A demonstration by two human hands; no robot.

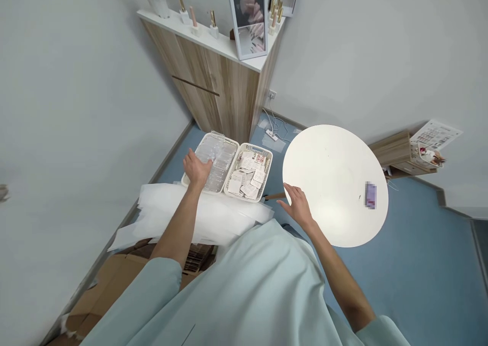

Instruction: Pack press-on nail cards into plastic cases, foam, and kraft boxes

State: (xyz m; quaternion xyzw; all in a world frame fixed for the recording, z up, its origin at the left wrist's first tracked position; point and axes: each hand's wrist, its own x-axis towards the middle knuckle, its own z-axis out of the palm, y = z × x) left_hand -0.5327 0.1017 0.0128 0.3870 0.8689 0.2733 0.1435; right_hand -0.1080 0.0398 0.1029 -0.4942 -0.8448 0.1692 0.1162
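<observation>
My left hand is over the left side of a white plastic basket filled with transparent plastic cases. Its thumb and fingers are spread, and I cannot tell whether they touch the cases. Right beside that one stands a second white basket, holding many small printed cards. My right hand is at the near left edge of a round white table, thumb apart from the fingers, holding nothing. Whether it rests on the tabletop is unclear.
A blurred purple item lies on the table. White plastic sheeting and cardboard are at my left. Behind the baskets stands a wooden cabinet with a picture frame and bottles. Cables and a power strip lie on the floor.
</observation>
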